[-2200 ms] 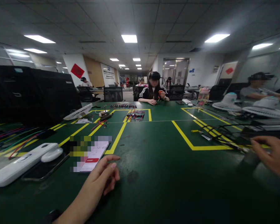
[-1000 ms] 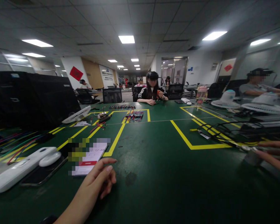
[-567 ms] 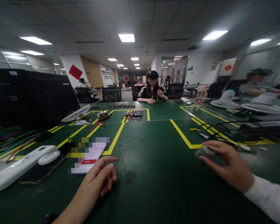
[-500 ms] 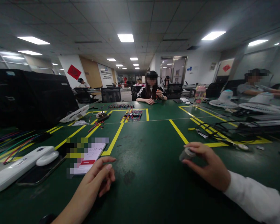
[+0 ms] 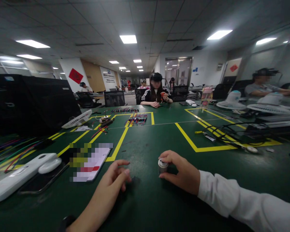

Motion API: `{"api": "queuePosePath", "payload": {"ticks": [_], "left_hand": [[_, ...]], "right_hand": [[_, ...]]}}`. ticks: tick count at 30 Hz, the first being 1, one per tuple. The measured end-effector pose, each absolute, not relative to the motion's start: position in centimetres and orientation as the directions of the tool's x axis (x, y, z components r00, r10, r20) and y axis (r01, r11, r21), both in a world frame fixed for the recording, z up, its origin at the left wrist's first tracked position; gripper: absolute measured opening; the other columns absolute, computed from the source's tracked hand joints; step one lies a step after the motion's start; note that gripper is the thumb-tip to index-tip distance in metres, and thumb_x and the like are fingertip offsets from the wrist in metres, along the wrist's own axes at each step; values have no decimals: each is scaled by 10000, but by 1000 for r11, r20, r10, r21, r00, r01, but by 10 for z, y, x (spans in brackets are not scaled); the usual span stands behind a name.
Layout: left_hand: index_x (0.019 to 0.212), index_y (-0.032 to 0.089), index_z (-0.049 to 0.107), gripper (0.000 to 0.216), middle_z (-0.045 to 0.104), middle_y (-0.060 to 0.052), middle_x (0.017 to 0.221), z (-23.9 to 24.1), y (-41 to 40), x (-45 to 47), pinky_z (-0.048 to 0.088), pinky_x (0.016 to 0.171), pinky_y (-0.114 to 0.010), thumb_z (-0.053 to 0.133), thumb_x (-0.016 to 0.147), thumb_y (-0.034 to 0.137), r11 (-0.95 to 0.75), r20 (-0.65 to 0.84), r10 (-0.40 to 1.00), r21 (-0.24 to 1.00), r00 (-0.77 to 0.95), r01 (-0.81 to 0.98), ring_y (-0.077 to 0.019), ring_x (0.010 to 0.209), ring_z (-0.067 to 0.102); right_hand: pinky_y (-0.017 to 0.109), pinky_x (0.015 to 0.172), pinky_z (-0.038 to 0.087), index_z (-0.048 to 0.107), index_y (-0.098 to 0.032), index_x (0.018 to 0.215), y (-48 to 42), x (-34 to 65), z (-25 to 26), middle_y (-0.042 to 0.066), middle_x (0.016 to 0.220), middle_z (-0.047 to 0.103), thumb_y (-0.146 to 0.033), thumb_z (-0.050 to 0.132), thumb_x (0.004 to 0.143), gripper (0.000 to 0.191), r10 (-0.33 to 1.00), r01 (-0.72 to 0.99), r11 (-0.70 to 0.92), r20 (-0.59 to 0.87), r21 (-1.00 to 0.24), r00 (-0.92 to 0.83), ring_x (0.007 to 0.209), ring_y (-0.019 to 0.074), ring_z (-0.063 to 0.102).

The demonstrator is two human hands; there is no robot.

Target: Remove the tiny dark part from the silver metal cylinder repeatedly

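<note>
My right hand (image 5: 182, 172) grips a small silver-grey cylinder (image 5: 162, 167) between thumb and fingers. The cylinder has a pale top with a dark mark and stands upright at the green tabletop; whether its base touches the surface I cannot tell. To the left, my left hand (image 5: 116, 178) hovers low over the table with its fingers loosely bent and apart, holding nothing. It is apart from the cylinder. Just beyond my left wrist lies a phone (image 5: 100, 161) with a lit, partly pixelated screen.
A white power strip (image 5: 24, 177) and a dark phone (image 5: 42, 180) lie at left, near coloured wires. Yellow tape (image 5: 120, 141) marks the green table (image 5: 145, 206). Wire bundles (image 5: 137, 119) lie ahead, black cables (image 5: 229, 133) at right. A person (image 5: 156, 93) sits opposite.
My right hand has brought the cylinder left toward the middle, and the cylinder has gone from tilted to upright. My left hand has shifted slightly right, still empty.
</note>
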State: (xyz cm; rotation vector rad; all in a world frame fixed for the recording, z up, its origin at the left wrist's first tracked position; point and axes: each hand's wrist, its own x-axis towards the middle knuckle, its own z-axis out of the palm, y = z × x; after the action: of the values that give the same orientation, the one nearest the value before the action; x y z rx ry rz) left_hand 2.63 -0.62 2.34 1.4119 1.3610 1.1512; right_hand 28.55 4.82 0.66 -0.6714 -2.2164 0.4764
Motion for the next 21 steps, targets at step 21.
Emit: {"api": "queuePosePath", "payload": {"ticks": [21], "left_hand": [[829,284,779,124,617,-74,1036,27,32,80,345,907,-493,675,771,318,-372,322,928,777,187,508,-313,1020,520]], "right_hand": [[286,735,440,337,-200,980,47,299,12,11,917,558,-163,654,662,451,811,370,522,313,-768,-494,820,121,540]]}}
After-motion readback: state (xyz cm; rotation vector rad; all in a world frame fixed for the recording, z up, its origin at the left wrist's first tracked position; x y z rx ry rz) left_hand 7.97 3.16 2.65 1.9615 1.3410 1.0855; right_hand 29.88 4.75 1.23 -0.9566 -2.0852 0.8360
